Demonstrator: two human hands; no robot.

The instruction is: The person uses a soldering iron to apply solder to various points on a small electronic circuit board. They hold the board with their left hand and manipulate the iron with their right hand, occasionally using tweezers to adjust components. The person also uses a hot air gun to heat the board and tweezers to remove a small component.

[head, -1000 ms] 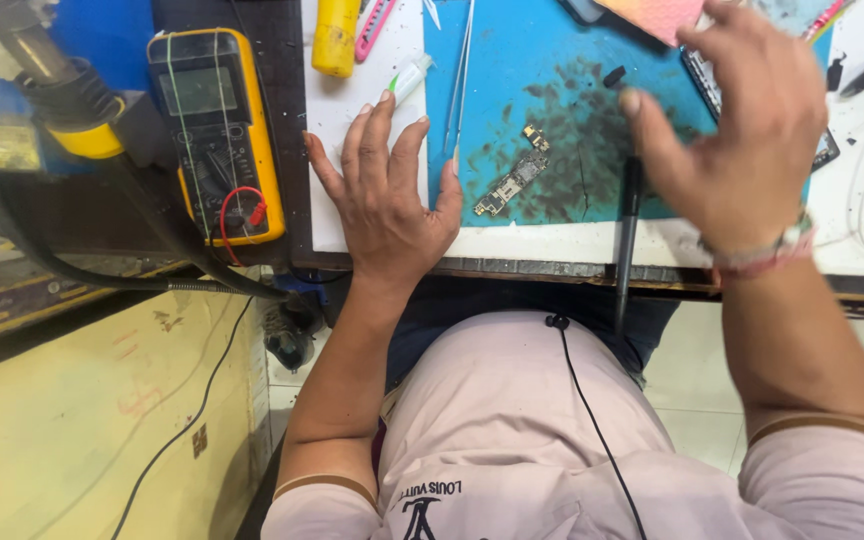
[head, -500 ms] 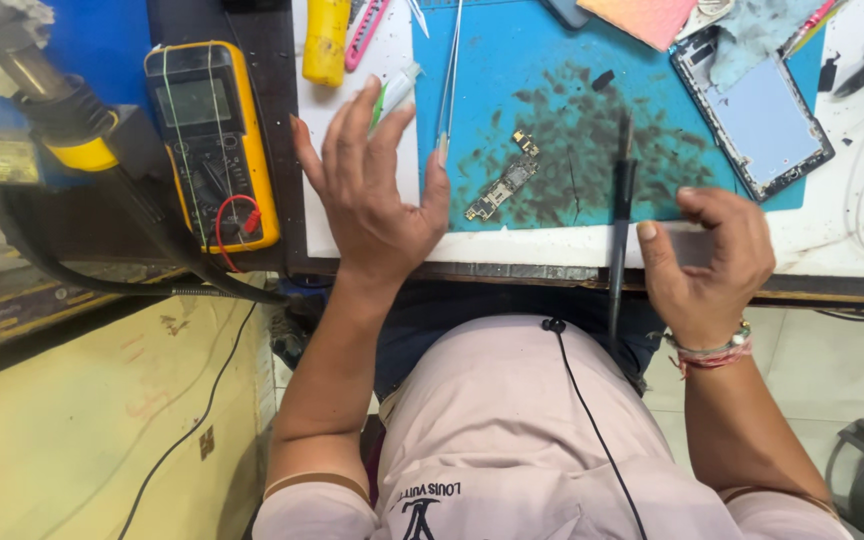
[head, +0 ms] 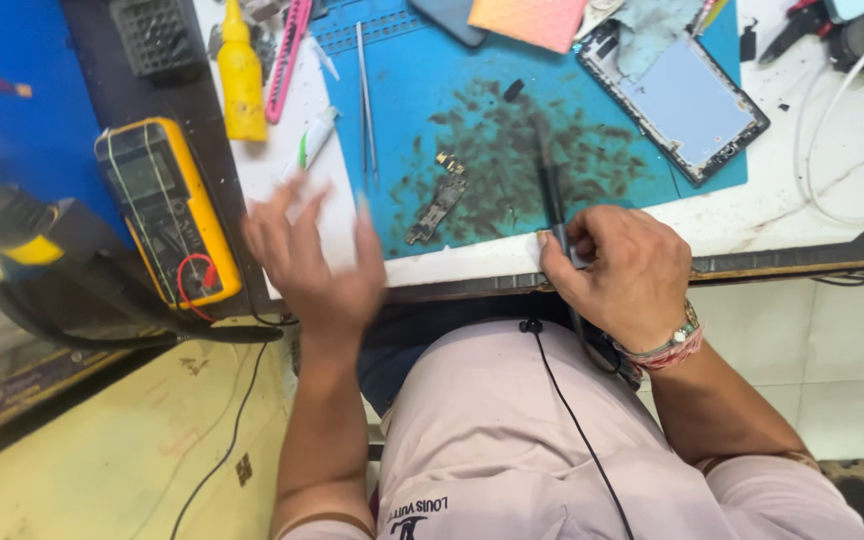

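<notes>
Head view. The right hand (head: 624,275), right of frame centre at the near edge of the surface (head: 812,205), is closed around the black soldering iron (head: 555,205). The iron's shaft runs up the frame onto the blue work mat (head: 422,110), tip pointing at the stained middle of the mat. The small circuit board (head: 440,200) lies on the mat just left of the iron, apart from it. The left hand (head: 310,262), left of centre, is motion-blurred, fingers spread wide, holding nothing, above the white sheet (head: 297,190). Metal tweezers (head: 366,95) lie above it. A yellow multimeter (head: 164,210) sits at left. A disassembled phone frame (head: 687,100) rests at upper right.
</notes>
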